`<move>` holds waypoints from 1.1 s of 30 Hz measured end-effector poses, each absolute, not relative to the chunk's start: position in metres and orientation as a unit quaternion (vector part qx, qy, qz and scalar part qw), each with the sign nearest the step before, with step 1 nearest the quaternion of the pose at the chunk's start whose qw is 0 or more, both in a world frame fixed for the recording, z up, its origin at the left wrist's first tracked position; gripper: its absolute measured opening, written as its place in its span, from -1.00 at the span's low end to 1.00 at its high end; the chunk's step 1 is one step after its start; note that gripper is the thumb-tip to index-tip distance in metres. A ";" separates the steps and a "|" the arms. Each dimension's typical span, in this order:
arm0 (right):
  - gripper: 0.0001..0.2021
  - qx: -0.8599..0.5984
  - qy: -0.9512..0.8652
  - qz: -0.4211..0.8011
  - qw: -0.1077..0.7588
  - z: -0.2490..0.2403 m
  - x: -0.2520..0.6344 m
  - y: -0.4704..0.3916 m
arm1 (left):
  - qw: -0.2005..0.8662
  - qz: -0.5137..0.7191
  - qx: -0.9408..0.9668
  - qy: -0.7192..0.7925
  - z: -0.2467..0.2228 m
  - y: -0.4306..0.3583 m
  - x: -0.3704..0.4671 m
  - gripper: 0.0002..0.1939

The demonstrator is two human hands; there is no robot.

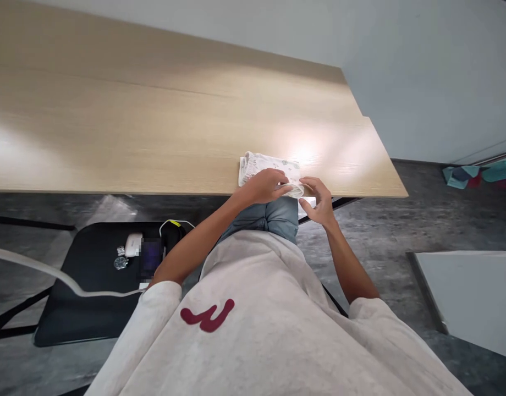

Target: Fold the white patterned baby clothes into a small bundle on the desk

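Observation:
A folded white garment [273,161] with a small print and a gathered, elastic-looking edge lies at the table's front edge. My left hand [266,186] is over its near side, thumb and fingers closed on the cloth near the lower right corner. At the garment's right end is my right hand [319,202], thumb and fingers apart, with the fingertips by the folded edge. Part of the garment is hidden beneath my left hand.
The light wooden table [154,126] stretches far to the left and ends just right of my hands. A black folding chair [92,308] at my left holds a watch [121,263], a white case [133,245] and a white cable [63,278]. A white panel [471,297] is at the right.

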State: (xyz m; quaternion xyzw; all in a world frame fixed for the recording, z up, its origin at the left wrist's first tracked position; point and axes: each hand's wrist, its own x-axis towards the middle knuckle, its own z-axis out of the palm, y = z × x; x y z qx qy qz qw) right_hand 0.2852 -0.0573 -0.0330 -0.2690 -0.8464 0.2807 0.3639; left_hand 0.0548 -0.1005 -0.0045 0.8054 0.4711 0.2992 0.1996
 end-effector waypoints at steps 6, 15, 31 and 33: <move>-0.68 -0.355 -0.805 0.278 0.386 -0.039 0.289 -0.056 | 0.161 0.283 0.800 0.505 -0.006 -0.085 0.076 -0.60; -0.78 -0.384 -0.764 0.301 0.421 -0.040 0.284 -0.054 | 0.151 0.258 0.813 0.499 -0.008 -0.085 0.077 -0.79; -0.77 -0.442 -0.747 0.267 0.418 -0.031 0.269 -0.060 | 0.112 0.195 0.801 0.555 0.004 -0.084 0.084 -0.73; -0.77 -0.449 -0.744 0.277 0.409 -0.029 0.269 -0.059 | 0.107 0.175 0.801 0.562 0.009 -0.084 0.086 -0.72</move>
